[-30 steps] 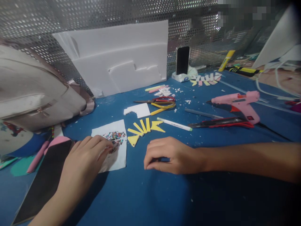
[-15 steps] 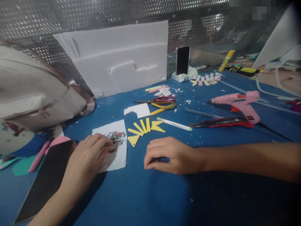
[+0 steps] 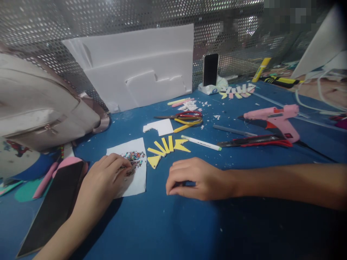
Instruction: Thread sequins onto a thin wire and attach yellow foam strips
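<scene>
My left hand point(image 3: 107, 175) rests over the white paper sheet point(image 3: 138, 182), its fingers bent and drawn together at the edge of a pile of small multicoloured shiny flakes point(image 3: 135, 156). Whatever its fingertips hold, if anything, is hidden. Resting on the blue table right of the paper, my right hand point(image 3: 193, 178) is loosely closed, thumb tip close to the forefinger, and nothing shows in it. Between and beyond the hands lie a yellow triangular piece point(image 3: 154, 161), several yellow strips point(image 3: 165, 144) and a notched yellow piece point(image 3: 181, 145). A white pen with green ends point(image 3: 202, 142) lies beside them.
Scissors point(image 3: 187, 117) and a cut white foam piece point(image 3: 159, 127) lie farther back. At right are a pink glue gun point(image 3: 279, 117) and a red utility knife point(image 3: 257, 141). A black slab point(image 3: 52, 209) and a pale bag point(image 3: 46, 104) stand left; a phone point(image 3: 210, 69) stands behind.
My left hand's fingers shift very slightly at the flakes. My right hand and the things on the table stay where they were.
</scene>
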The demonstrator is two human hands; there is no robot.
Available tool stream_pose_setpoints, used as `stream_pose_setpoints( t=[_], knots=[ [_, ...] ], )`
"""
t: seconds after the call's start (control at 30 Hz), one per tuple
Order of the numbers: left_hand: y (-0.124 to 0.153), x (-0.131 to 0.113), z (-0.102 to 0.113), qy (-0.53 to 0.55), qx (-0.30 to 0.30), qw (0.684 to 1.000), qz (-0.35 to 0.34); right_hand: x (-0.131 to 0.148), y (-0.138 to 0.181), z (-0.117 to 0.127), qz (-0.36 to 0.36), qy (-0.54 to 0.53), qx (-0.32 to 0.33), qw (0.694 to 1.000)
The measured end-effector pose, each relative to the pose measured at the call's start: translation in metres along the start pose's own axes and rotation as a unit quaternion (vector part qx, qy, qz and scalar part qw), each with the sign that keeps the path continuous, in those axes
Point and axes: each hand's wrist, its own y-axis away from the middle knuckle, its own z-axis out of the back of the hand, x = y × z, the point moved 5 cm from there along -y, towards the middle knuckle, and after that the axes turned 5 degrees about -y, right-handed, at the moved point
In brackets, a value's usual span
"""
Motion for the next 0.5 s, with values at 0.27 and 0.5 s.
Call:
stream_pose_setpoints(
  t=[0.27, 0.5],
  knots=[
    [-0.0006, -0.0057, 0.0007, 0.001, -0.001, 1.000, -0.007, -0.0002, -0.0005, -0.0002, -0.003, 0.003, 0.000, 1.000],
    [0.0004, -0.0015, -0.0022, 0.025, 0.014, 1.000, -0.010, 0.0017, -0.0011, 0.0000, 0.002, 0.003, -0.007, 1.000]
  ],
)
